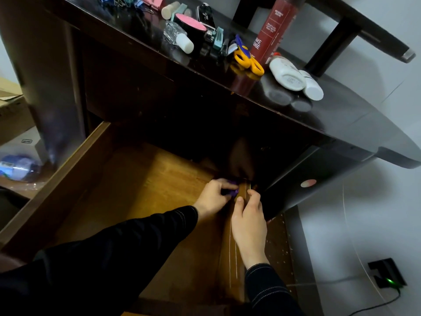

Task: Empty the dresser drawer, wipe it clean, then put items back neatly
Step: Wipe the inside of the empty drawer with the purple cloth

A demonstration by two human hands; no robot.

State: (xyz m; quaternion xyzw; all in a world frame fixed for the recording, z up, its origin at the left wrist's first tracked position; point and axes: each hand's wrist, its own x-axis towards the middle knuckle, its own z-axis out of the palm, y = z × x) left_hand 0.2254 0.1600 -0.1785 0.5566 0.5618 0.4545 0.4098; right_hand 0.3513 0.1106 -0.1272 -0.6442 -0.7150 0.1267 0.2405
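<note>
Cardboard box [10, 106]: 9 o'clock edge of the view, on the floor beside the dresser, partly cut off.

Plastic bottle [18, 166]: lies on the floor at 6 o'clock of the box, blurred.

Drawer [68, 179]: pulled out below the table [341, 115], filling the view from centre down to 7 o'clock. Its bare wooden floor shows, and its back end is lost in shadow under the table.

Binder clips [127, 1]: at 11 o'clock on the table, a small heap cut off by the top edge.

Pink-lidded tin [190, 25]: on the table at 12 o'clock, with a clear bottle [180, 37] lying on its side just beside it.

Left hand [214, 195]: inside the drawer near its right wall, dark sleeve reaching in from 7 o'clock. The fingers are curled round a small purple item [231, 190], which lies in the drawer's far right corner region; what it is cannot be told.

Right hand [248, 220]: at 3 o'clock of the left hand, just beside it. The thumb lies on the top edge of the drawer's right wall and the fingers [254, 197] curl over its outer side; whether they grip anything cannot be told.

Scissors [248, 60]: yellow handles, on the table's front edge at 1 o'clock.

Red bottle [273, 28]: upright, touching the scissors at their 1 o'clock.

White bottles [288, 75]: two, on their sides, at 4 o'clock of the red bottle.

Charger [387, 273]: black with a green light, on the floor at 5 o'clock.
</note>
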